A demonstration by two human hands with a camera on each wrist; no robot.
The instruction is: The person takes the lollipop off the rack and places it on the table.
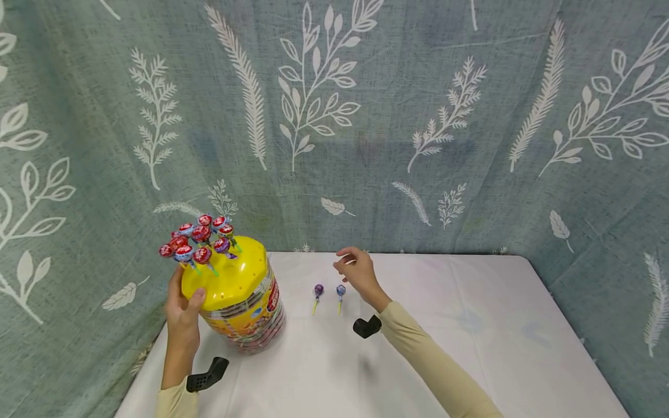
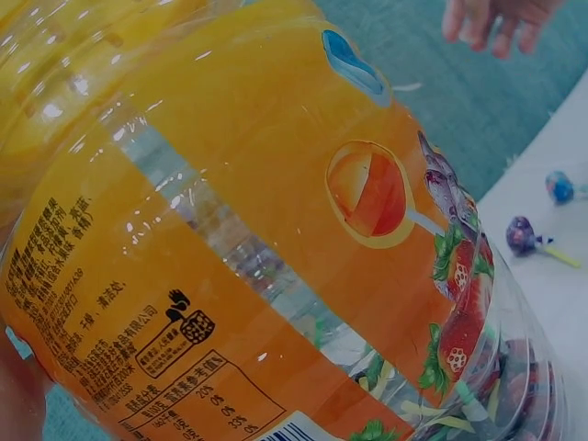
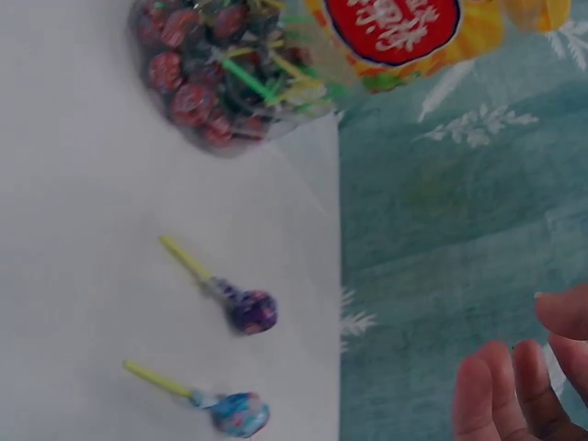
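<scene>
A clear plastic lollipop jar (image 1: 245,313) with an orange label and a yellow lid (image 1: 243,273) leans toward the left on the table. My left hand (image 1: 183,316) grips it at the left side, thumb over the lid's edge. Several wrapped lollipops (image 1: 201,234), mostly red, stand with their sticks in the lid's holes. A purple lollipop (image 1: 318,289) and a blue lollipop (image 1: 341,291) lie side by side right of the jar, yellow sticks toward me. Just above the blue one hovers my right hand (image 1: 360,273), fingers loosely bent, with nothing in it.
A white cloth covers the table (image 1: 470,348). Behind it and along both sides hangs a grey-green curtain (image 1: 387,116) with white leaf prints. More lollipops (image 3: 197,92) show through the jar's clear base. Each wrist wears a black mount (image 1: 208,375).
</scene>
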